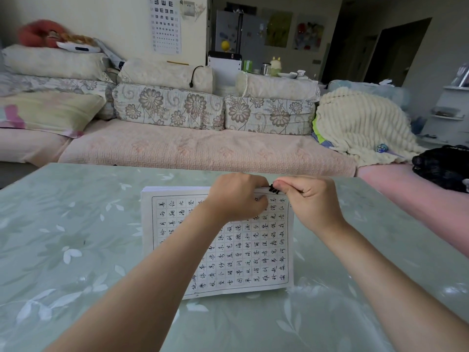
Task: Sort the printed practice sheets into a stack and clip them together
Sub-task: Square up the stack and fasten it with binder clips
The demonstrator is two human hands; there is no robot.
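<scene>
Domestic living room. Indicators: sofa with floral cushions, cream blanket, eye chart on wall, fridge with magnets behind, leaf-patterned cover on worktop.

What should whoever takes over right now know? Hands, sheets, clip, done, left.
Left hand: grips the stack of practice sheets at its far edge, beside the clip.
Right hand: pinches the black binder clip at that edge, near the right corner.
The stack lies squared on the green table.
Done: sheets gathered into one stack.
Left: seat the clip fully (the fingers hide its bite), then let go.
</scene>
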